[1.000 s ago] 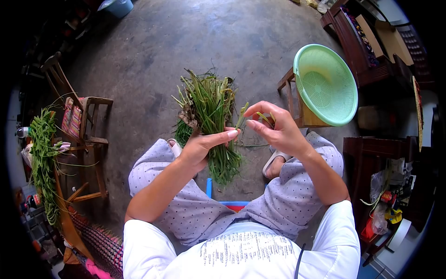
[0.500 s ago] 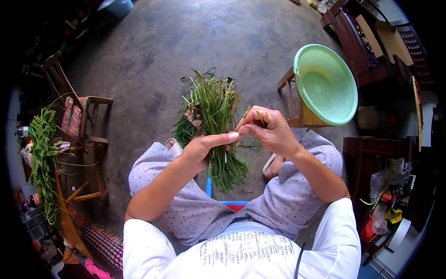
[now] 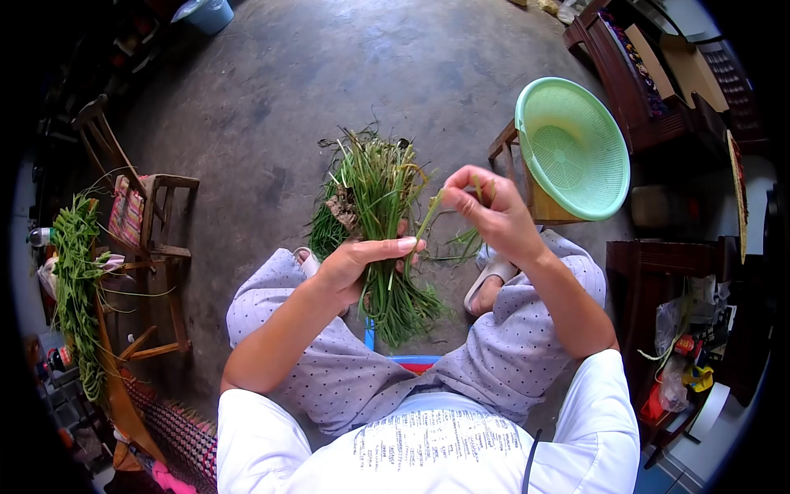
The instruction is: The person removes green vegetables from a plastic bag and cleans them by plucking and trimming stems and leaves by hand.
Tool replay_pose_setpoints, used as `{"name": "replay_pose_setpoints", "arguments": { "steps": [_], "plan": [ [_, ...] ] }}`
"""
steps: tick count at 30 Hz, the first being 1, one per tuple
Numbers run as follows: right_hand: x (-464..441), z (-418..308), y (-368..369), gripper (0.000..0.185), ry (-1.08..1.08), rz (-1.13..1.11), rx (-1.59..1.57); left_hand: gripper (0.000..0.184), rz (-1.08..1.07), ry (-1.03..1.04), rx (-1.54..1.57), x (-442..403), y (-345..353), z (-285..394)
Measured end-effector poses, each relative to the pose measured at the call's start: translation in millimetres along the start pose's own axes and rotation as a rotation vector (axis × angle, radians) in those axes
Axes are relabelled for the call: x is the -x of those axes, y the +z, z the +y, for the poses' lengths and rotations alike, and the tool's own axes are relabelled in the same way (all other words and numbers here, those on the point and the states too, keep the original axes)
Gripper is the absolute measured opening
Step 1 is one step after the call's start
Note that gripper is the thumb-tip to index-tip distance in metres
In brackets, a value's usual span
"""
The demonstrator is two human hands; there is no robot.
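Observation:
A thick bunch of garlic chives (image 3: pixel 374 198) is gripped in my left hand (image 3: pixel 354 265), the thumb lying across its front. The pale stem ends point away from me and the green leaf tips hang toward my lap. To the right of the bunch, my right hand (image 3: pixel 494 210) is closed in a pinch on a thin yellowish-green chive strand (image 3: pixel 429 216). That strand runs down toward my left thumb. More dark green leaves (image 3: pixel 329 226) show behind the bunch at its left, with a brown withered leaf (image 3: pixel 339 212) at its edge.
A light green plastic colander (image 3: pixel 609 156) rests on a wooden stool (image 3: pixel 543 202) to the right. At left are a wooden chair (image 3: pixel 156 177) and a heap of green stalks (image 3: pixel 76 288). A blue basin (image 3: pixel 210 16) stands on the concrete floor (image 3: pixel 271 90) far off.
My right hand has moved up and right, away from my left thumb, and a strand now stretches between them. My left hand keeps its hold on the bunch.

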State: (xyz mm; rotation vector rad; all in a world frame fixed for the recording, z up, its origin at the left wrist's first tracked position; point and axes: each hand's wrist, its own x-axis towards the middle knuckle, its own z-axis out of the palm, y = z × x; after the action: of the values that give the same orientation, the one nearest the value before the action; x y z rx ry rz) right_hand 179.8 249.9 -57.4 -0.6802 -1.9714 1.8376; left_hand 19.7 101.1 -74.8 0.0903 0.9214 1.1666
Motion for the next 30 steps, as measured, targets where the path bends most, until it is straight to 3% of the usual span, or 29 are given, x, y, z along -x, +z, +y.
{"name": "replay_pose_setpoints", "arguments": {
  "steps": [4, 6, 8, 12, 16, 17, 18, 20, 24, 25, 30],
  "plan": [
    [-2, -14, -15, 0.015, 0.034, 0.229, -0.103, 0.025, -0.008, 0.009, -0.036, 1, 0, 0],
    [-2, -14, -26, 0.016, 0.088, 0.231, -0.184, 0.027, -0.008, 0.011, -0.044, 2, -1, 0],
    [-4, -14, -28, 0.017, -0.058, 0.200, 0.085, 0.029, -0.008, 0.013, -0.052, 2, -1, 0],
    [4, -15, -21, 0.014, -0.132, 0.047, 0.454, 0.027, 0.008, 0.007, -0.017, 4, 1, 2],
    [2, 1, -11, 0.013, -0.320, 0.052, 0.506, 0.027, 0.009, 0.017, -0.007, 4, 3, 2],
    [5, -5, -3, 0.015, -0.219, 0.028, 0.299, 0.027, 0.009, 0.017, -0.008, 4, 4, 2],
    [8, -10, 0, 0.015, -0.220, 0.029, 0.299, 0.026, 0.006, 0.027, -0.005, 4, 5, 2],
    [11, -16, 4, 0.018, 0.016, -0.102, 0.159, 0.026, 0.004, 0.038, -0.003, 3, 5, 2],
    [9, -10, 17, 0.015, 0.076, -0.154, 0.007, 0.025, -0.037, 0.089, -0.089, -3, 1, -2],
    [9, 5, 20, 0.019, 0.081, -0.081, -0.093, 0.026, -0.043, 0.111, -0.125, -4, 0, -3],
    [8, -2, 22, 0.021, 0.096, -0.026, -0.049, 0.031, 0.089, 0.271, -0.225, -3, 8, -7]
  ]
}}
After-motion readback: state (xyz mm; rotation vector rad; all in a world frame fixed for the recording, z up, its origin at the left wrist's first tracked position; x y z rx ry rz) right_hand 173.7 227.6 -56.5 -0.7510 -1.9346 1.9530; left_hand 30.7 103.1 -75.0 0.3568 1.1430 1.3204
